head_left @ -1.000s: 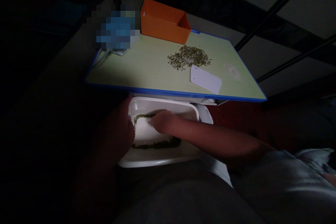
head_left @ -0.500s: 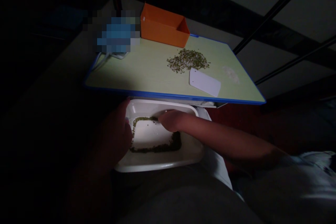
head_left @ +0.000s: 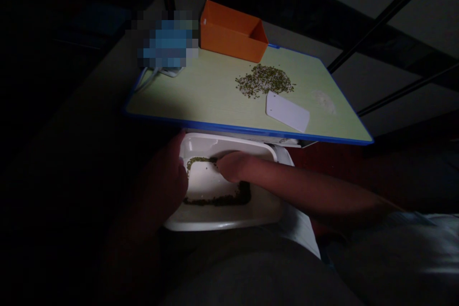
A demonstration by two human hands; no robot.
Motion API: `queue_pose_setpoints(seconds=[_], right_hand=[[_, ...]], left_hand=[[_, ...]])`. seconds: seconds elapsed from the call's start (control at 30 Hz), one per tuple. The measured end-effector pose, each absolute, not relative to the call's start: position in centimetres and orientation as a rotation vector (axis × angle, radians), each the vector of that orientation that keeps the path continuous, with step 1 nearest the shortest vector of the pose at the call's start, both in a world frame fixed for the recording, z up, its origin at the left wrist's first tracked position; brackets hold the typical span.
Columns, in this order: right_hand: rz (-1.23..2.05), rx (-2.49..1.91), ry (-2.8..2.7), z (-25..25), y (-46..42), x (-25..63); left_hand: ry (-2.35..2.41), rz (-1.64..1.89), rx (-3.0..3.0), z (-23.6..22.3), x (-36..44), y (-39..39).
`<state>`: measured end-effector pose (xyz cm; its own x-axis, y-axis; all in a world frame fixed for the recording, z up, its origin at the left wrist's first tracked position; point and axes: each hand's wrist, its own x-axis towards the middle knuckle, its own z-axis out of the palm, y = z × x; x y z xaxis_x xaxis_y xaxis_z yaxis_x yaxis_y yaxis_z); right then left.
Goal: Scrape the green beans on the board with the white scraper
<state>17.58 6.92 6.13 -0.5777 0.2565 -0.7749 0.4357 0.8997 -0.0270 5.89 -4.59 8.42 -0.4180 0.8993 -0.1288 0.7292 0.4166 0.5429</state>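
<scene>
A white plastic basin (head_left: pixel 229 224) sits against my body below the table edge. Small dark-green grains (head_left: pixel 215 201), which look like mung beans, line the edges of its floor, leaving the middle mostly bare. My left hand (head_left: pixel 175 172) is closed round the basin's left side, partly in shadow. Inside the basin, my right hand (head_left: pixel 231 166) reaches in from the right and touches the grains near the far wall. Its fingers are bent together and point downward; their tips and anything between them are hidden.
On the pale-green table (head_left: pixel 208 93) with a blue edge lie a spread pile of green grains (head_left: pixel 267 80), a white flat scraper (head_left: pixel 288 112) and a whitish patch (head_left: pixel 323 101). An orange box (head_left: pixel 229 36) stands behind. A cable (head_left: pixel 146 80) and a blurred-out object (head_left: pixel 170 43) are at left.
The whole view has shifted, so the table and basin appear slightly further right. My right hand stays near the basin's far wall, a little further left relative to it. My left hand keeps its hold.
</scene>
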Motion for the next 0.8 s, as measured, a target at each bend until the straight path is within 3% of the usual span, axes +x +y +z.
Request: queue_pose_setpoints(seconds=[0.57, 0.8], right_hand=[[-0.267, 0.488, 2.223, 6.4, 5.9, 17.6], [-0.449, 0.444, 2.27, 6.2, 7.1, 18.9]], left_hand=[[2.26, 0.548, 1.394, 8.6, 5.9, -4.7], [2.24, 0.616, 1.404, 9.2, 6.1, -4.8]])
